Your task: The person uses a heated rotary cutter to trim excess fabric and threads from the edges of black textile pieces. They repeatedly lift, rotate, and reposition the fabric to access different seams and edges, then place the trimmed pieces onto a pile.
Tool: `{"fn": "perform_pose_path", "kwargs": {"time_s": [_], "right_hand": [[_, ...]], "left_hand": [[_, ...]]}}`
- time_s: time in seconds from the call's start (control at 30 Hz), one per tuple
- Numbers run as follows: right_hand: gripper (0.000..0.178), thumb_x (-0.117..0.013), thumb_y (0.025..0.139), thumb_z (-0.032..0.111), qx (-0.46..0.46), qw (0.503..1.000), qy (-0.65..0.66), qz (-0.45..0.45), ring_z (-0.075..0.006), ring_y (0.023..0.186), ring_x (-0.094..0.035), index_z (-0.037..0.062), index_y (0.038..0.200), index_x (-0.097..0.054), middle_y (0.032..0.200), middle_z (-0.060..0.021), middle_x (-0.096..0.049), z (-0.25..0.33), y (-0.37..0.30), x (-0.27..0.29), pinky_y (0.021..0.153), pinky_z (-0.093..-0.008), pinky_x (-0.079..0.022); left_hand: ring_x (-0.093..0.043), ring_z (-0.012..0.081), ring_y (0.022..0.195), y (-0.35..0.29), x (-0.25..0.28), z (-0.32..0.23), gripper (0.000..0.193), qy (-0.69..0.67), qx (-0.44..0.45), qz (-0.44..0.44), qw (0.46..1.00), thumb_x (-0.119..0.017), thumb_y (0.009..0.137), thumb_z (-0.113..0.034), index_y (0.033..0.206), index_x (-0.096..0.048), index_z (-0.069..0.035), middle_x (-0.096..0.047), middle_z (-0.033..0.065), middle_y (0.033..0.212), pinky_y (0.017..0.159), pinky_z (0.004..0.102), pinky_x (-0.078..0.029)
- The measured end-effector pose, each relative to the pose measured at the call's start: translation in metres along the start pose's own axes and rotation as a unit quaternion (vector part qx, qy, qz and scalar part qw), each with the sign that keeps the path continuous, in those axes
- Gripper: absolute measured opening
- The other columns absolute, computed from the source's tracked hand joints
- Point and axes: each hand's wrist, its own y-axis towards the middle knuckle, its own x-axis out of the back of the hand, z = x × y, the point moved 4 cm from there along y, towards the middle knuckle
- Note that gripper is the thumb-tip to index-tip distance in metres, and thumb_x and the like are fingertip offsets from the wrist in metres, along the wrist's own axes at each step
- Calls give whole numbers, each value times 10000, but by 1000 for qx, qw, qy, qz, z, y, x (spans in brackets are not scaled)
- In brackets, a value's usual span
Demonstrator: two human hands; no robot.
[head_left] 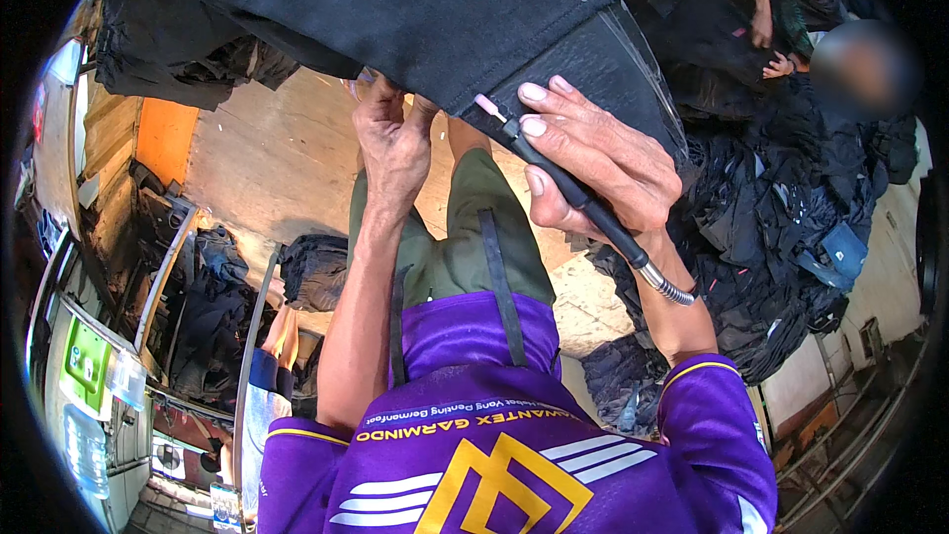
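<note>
A black denim garment is stretched over a flat dark board, whose scuffed end sticks out past the hem. My left hand is closed on the garment's lower edge; its fingertips are partly hidden by the cloth. In my right hand is a pen-shaped rotary grinder with a pink grinding tip and a metal spring sleeve at its rear. The tip lies over the hem seam; whether it touches the cloth I cannot tell.
Dark garments are heaped at the right, with another bundle at the upper left. A person's hand shows at the upper right. Below the garment are a wooden surface and my legs. A green container stands at the far left.
</note>
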Motion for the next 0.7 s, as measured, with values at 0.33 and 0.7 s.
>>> {"fn": "perform_pose_path", "kwargs": {"time_s": [0.33, 0.7], "right_hand": [[306, -836, 821, 53, 0, 998, -20, -52, -362, 1097, -821, -14, 1119, -831, 1048, -183, -826, -3, -1, 1, 1025, -517, -663], [309, -827, 804, 45, -9, 994, -48, -96, -369, 1082, -825, -40, 1101, -821, 1038, -201, -826, -7, -2, 4, 1019, -510, -665]], "left_hand": [[-713, 170, 1209, 2, 0, -4, 203, -9, -5, 9, 1000, -698, 1048, 26, 1248, -732, 25, -776, 101, 1283, 1077, 356, -545], [-722, 165, 1147, 2, -1, -5, 215, 15, 16, -12, 1000, -675, 1031, 25, 1238, -733, 41, -787, 102, 1242, 1044, 331, -541]]}}
